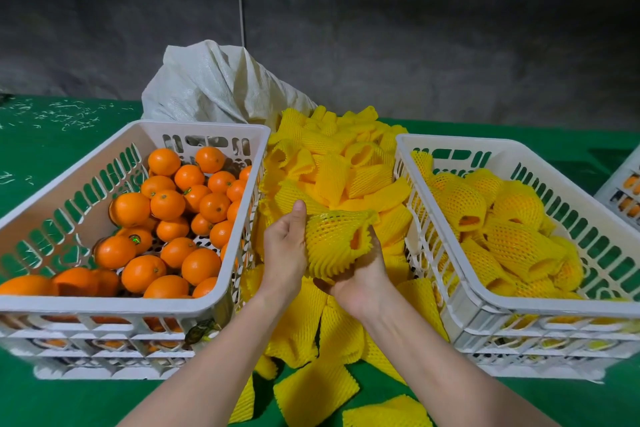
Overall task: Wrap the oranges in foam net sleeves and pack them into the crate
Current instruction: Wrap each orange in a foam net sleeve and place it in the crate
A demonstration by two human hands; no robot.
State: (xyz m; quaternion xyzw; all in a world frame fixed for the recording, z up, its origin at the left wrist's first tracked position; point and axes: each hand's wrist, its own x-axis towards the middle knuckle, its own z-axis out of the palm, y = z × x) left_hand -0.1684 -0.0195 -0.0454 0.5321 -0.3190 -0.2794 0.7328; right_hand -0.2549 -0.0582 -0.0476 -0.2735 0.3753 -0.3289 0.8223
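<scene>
Wrapping seems nearly done: left hand (285, 248) and right hand (360, 276) grip the sleeved orange (334, 241) above the middle of the surface (52, 156), which next wants lowering into the crate (554, 306) at the right edge.

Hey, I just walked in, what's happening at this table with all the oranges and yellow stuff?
A person is wrapping oranges. The left hand and right hand hold one orange in a yellow foam net sleeve above the pile of loose yellow sleeves. The white plastic crate on the left holds bare oranges; the white crate on the right already holds many sleeved oranges. This one has not yet gone in.
</scene>
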